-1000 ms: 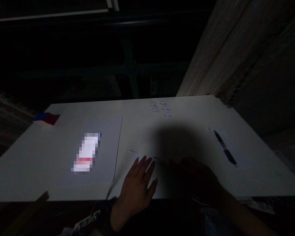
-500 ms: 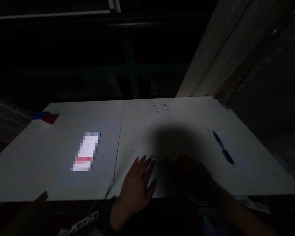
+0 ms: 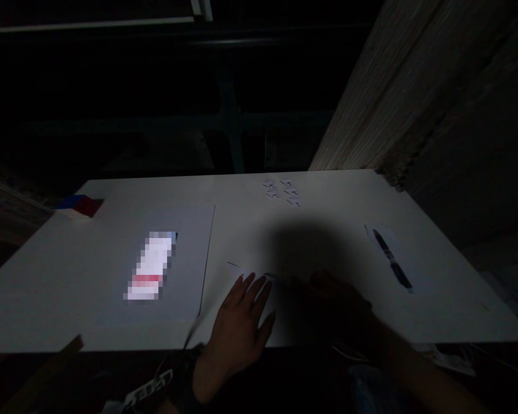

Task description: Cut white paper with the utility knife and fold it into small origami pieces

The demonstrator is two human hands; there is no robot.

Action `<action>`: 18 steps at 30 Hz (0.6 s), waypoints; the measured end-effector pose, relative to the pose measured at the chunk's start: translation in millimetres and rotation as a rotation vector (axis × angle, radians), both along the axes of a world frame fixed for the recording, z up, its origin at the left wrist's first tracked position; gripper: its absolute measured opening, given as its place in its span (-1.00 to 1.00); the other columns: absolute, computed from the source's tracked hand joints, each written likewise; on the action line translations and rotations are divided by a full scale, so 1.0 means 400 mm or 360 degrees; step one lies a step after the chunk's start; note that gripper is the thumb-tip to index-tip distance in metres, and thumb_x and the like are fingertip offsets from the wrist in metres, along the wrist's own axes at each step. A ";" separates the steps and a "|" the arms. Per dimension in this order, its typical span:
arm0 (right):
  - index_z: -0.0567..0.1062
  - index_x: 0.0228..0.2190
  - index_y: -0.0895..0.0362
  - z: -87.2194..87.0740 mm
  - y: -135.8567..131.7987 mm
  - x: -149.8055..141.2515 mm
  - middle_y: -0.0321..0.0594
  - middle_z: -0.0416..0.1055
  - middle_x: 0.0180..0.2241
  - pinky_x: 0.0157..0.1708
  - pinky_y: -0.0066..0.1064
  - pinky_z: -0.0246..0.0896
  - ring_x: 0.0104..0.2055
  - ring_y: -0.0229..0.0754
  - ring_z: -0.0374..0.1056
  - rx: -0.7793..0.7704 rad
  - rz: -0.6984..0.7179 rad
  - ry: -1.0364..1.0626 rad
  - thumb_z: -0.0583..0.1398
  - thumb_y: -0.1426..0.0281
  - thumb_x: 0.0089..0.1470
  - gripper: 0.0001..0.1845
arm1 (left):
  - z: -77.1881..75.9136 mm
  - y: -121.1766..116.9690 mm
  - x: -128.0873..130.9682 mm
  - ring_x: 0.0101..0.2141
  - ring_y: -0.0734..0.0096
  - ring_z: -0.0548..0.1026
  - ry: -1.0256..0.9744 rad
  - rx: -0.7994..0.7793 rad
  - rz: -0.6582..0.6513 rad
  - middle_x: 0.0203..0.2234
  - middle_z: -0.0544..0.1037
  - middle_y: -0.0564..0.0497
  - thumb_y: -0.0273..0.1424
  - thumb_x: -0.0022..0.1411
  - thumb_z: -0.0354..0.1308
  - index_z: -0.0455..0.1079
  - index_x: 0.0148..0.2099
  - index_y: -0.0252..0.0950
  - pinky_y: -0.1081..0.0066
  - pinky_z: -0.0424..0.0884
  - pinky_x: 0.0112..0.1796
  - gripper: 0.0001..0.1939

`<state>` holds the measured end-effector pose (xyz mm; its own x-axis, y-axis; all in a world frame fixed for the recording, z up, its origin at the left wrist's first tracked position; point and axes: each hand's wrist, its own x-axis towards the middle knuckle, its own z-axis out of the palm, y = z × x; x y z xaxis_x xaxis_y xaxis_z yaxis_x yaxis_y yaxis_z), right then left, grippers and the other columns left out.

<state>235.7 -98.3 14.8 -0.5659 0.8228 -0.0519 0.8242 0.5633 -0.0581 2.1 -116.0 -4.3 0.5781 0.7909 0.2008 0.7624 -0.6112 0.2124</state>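
Left hand (image 3: 239, 330) palm down, fingers (image 3: 251, 298) pointing far; right hand (image 3: 339, 296) dim, fingers unclear, its forearm (image 3: 408, 359) slanting from near right.

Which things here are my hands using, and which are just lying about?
Apparently in use:
- white paper at the left hand
- thin object by the right hand, grip too dark to tell

Lying about:
- black pen
- small white pieces
- blue-and-red block
- lit screen, blurred

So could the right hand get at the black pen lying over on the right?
Probably yes: the black pen lies uncovered, and nothing visible stands between it and the right hand. That hand is in deep shadow, though, so whether its grip is free is hard to tell.
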 end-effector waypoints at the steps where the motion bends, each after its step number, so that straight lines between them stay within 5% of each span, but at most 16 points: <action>1: 0.19 0.11 0.06 0.000 0.001 0.002 -0.05 0.36 -0.29 -0.44 -0.43 0.13 -0.30 -0.15 0.23 -0.0003 -0.0008 -0.0031 0.10 0.50 0.02 -0.42 | 0.000 0.000 0.000 0.17 0.07 0.11 0.0014 -0.0008 -0.0002 0.16 0.20 -0.14 -0.29 0.24 -0.04 0.06 0.24 -0.31 -0.04 0.16 0.08 -0.46; 18: 0.20 0.10 0.01 0.004 -0.012 0.014 -0.06 0.34 -0.20 -0.39 -0.38 0.19 -0.22 -0.10 0.22 -0.0001 -0.0045 -0.0097 0.10 0.45 0.05 -0.45 | 0.003 0.001 -0.001 0.17 0.07 0.11 0.0029 -0.0009 -0.0003 0.16 0.21 -0.14 -0.27 0.25 -0.04 0.06 0.24 -0.30 -0.03 0.16 0.08 -0.46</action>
